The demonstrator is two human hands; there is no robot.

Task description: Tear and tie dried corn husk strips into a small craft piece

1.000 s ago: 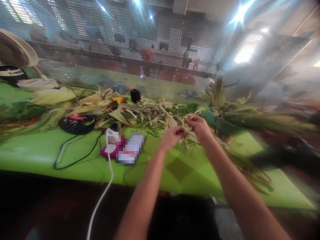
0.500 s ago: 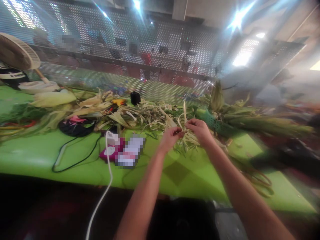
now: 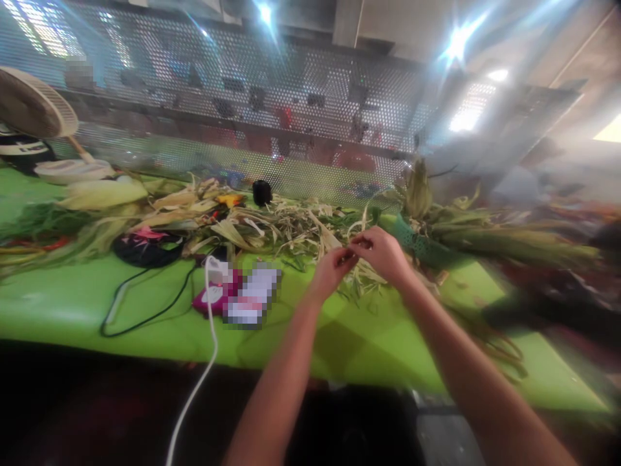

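My left hand (image 3: 332, 270) and my right hand (image 3: 381, 252) meet above the green table (image 3: 291, 349), fingertips pinched close together. A pale strip of dried corn husk (image 3: 363, 219) rises behind the right fingers and seems to run into both pinches; its lower part is hidden by my fingers. Under and beyond the hands lies a loose heap of shredded husk (image 3: 303, 220). More husk pieces (image 3: 366, 285) show just below the right hand.
A pixelated phone (image 3: 255, 294) leans against a magenta power socket (image 3: 213, 298) with a white cable (image 3: 204, 382). Long green husks (image 3: 509, 239) lie at right by a green basket (image 3: 412, 236). A fan (image 3: 39, 103) stands at far left; a perforated metal screen (image 3: 291, 116) lines the back.
My right hand has moved slightly left, bringing its fingertips against those of my left hand. Less of the upright husk strip shows above the fingers now.
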